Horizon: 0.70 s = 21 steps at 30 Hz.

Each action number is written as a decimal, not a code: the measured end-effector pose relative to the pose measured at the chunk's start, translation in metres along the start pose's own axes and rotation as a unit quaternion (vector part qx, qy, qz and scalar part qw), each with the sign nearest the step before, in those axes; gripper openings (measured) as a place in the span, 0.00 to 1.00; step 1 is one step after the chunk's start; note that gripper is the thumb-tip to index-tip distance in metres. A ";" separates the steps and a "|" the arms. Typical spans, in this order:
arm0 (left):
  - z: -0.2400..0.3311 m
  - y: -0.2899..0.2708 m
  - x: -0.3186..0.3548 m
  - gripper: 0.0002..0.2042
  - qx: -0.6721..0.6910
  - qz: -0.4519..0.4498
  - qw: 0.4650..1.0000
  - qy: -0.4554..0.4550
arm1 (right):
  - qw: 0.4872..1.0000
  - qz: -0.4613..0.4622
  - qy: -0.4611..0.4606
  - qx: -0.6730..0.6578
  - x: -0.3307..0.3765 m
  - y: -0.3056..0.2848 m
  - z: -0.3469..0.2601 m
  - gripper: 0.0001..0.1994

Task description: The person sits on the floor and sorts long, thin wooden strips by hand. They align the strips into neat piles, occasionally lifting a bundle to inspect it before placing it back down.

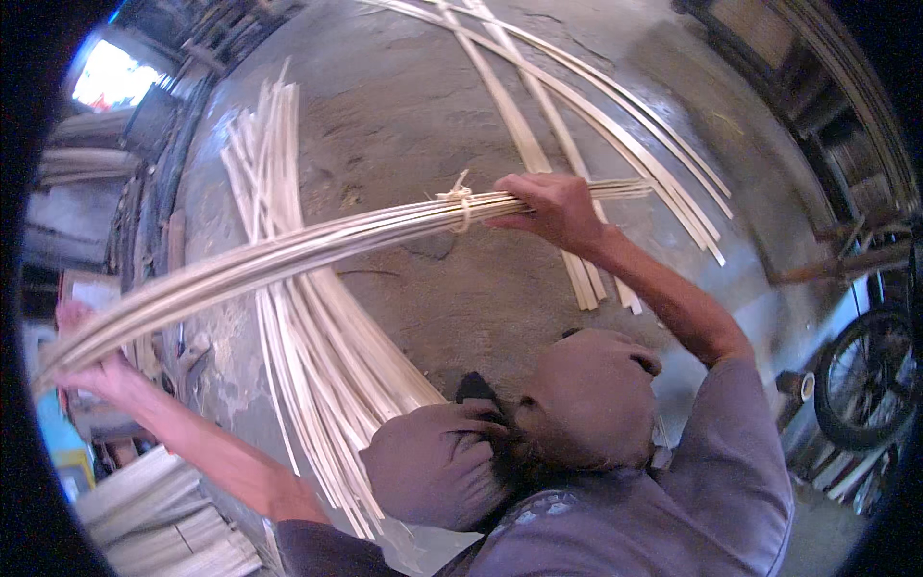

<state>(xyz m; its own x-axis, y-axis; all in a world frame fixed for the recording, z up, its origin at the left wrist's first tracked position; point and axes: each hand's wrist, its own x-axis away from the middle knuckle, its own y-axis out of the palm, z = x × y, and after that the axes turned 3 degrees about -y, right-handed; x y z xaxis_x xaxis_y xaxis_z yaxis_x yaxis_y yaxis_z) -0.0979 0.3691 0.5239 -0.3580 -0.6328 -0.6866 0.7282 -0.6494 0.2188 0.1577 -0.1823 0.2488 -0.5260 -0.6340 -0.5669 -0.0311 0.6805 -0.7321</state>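
Grasping a strip bundle (336, 233), left hand (104, 375) near one end, right hand (558, 207) beside the tie (462, 204) (pale, knotted)

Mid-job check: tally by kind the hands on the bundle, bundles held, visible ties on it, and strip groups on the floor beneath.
Hands: 2 (left hand, right hand)
Held bundle: 1
Visible tie: 1
Strip groups: 2 (left heap, right scatter)
Total: 6

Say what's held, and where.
A bundle of long pale strips: the right hand grips it just right of its tie, the left hand near its left end.
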 end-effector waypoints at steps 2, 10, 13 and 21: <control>0.033 0.019 -0.036 0.35 -0.061 0.034 0.995 -0.066 | 0.999 0.034 0.008 0.020 -0.017 0.024 -0.021 0.17; 0.092 -0.073 -0.111 0.09 0.071 -0.056 0.983 -0.161 | 0.992 0.036 -0.051 -0.113 -0.055 0.076 -0.069 0.26; 0.103 -0.070 -0.098 0.05 0.215 -0.176 0.947 -0.160 | 0.981 0.002 -0.084 -0.173 -0.065 0.068 -0.083 0.34; 0.109 -0.021 -0.063 0.13 0.197 -0.092 0.976 -0.004 | 0.959 -0.068 -0.047 -0.270 -0.084 0.067 -0.109 0.25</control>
<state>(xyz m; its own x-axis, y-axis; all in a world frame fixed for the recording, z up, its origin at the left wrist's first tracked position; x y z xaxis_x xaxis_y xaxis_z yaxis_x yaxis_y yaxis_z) -0.1543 0.3764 0.6380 -0.4669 -0.4922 -0.7347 0.3704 -0.8633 0.3429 0.1076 -0.0432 0.2882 -0.4083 -0.7429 -0.5305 -0.5424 0.6648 -0.5136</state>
